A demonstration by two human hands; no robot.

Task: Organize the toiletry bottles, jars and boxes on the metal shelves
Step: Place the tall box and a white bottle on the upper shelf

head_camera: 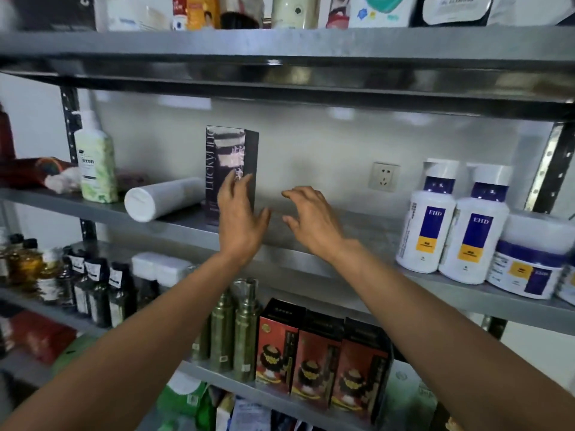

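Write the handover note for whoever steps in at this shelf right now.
Left hand: open, fingers against the upright dark box on the middle shelf, not gripping.
Right hand: open, empty, over bare shelf.
Done: two white EHD bottles and a jar stand grouped at the right.
Left: white tube lies on its side beside the box; green bottle stands alone at far left.

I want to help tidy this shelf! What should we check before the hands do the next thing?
1. Left hand empty: ok, open, at the dark box.
2. Right hand empty: ok, open, touching nothing.
3. Dark box upright: ok.
4. White tube upright: not ok, lying on its side.
5. Free space right of box: ok, bare shelf.
6. White bottles steady: ok, upright.
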